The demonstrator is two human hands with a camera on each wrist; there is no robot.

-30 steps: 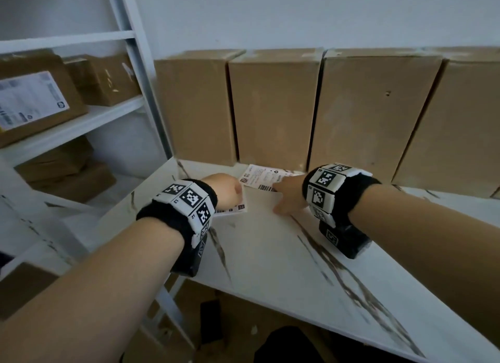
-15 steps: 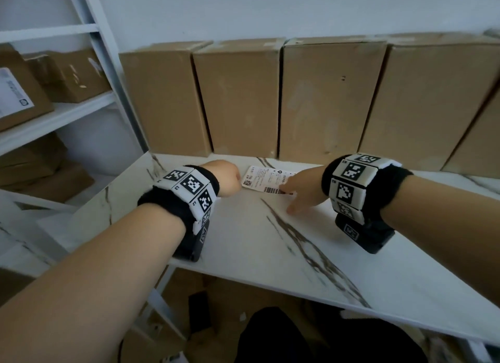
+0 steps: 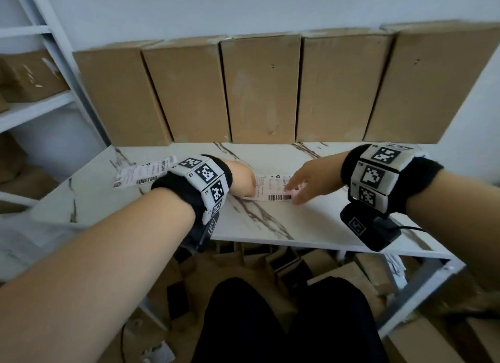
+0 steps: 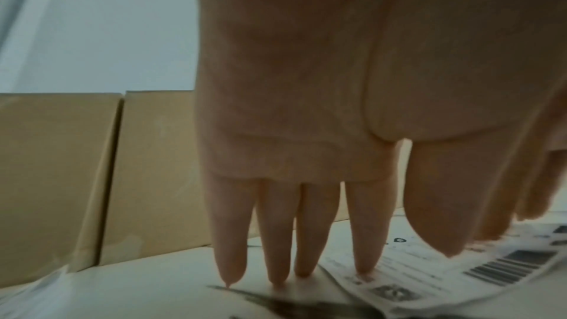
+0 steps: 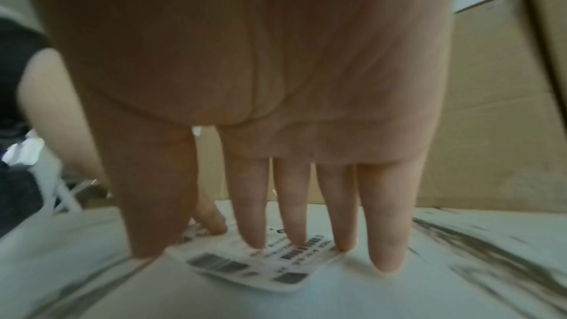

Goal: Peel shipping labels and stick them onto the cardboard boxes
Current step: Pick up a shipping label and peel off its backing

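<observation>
A white shipping label [image 3: 272,187] with barcodes lies flat on the marble table [image 3: 284,222], between my hands. My left hand [image 3: 243,180] holds its fingers straight, and the fingertips [image 4: 364,272] touch the label's left edge [image 4: 429,275] and the table. My right hand [image 3: 300,189] is flat too, with straight fingers [image 5: 254,232] pressing the label's right part [image 5: 261,268]. Neither hand grips it. Several plain cardboard boxes [image 3: 259,89] stand upright in a row along the back of the table. A second label [image 3: 143,173] lies left of my left wrist.
A white shelf rack [image 3: 35,105] with more boxes stands at the left. Under the table lie loose cardboard pieces [image 3: 338,276], and my dark-trousered legs [image 3: 270,322] are in front of its near edge. A wall rises behind the boxes.
My right fingers have slid further onto the label, and both hands stay flat on it. The view has pulled back and down, so the second label now shows left of my left wrist.
</observation>
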